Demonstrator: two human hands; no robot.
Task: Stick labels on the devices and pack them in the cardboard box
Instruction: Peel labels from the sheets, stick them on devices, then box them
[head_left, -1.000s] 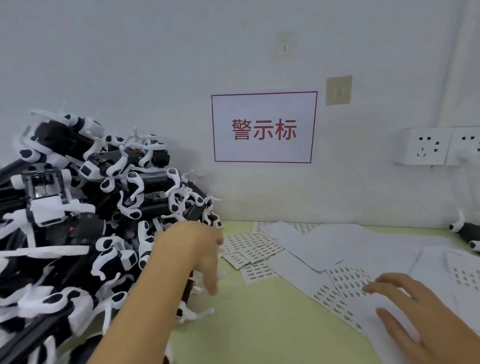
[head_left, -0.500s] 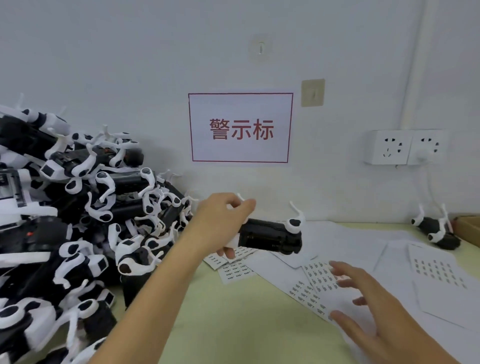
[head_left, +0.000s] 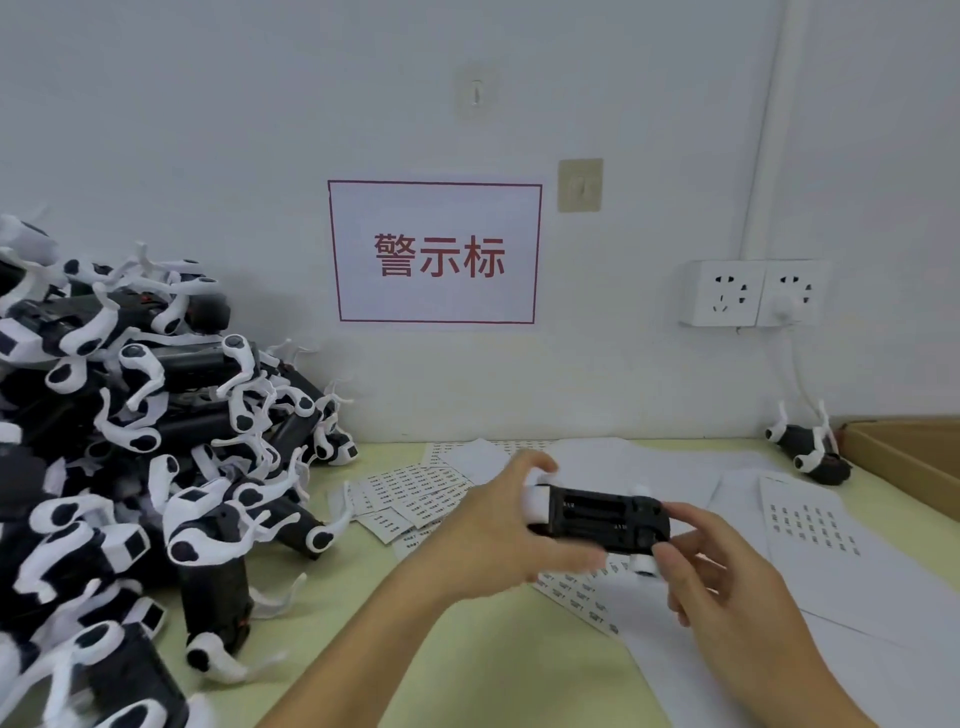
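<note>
The left hand (head_left: 498, 530) curls its fingers round the left end of a black, oblong plastic device with white arms (head_left: 597, 519), held level above the middle of the pale green bench (head_left: 467, 665). The right hand (head_left: 727, 587) pinches the device's right end between thumb and fingers. Under both hands lie white sheets of small printed labels (head_left: 415, 499), spread from the middle of the bench toward its back edge, with larger white backing sheets (head_left: 810, 525) running to the right. A big heap of like black-and-white devices (head_left: 130, 467) fills the bench's left side against the wall. One more black-and-white device (head_left: 808, 449) lies near the back right corner, just beside the brown cardboard box (head_left: 909, 452) at the right edge. On the wall hang a red-framed white sign (head_left: 436, 252) and white sockets (head_left: 753, 293).
</note>
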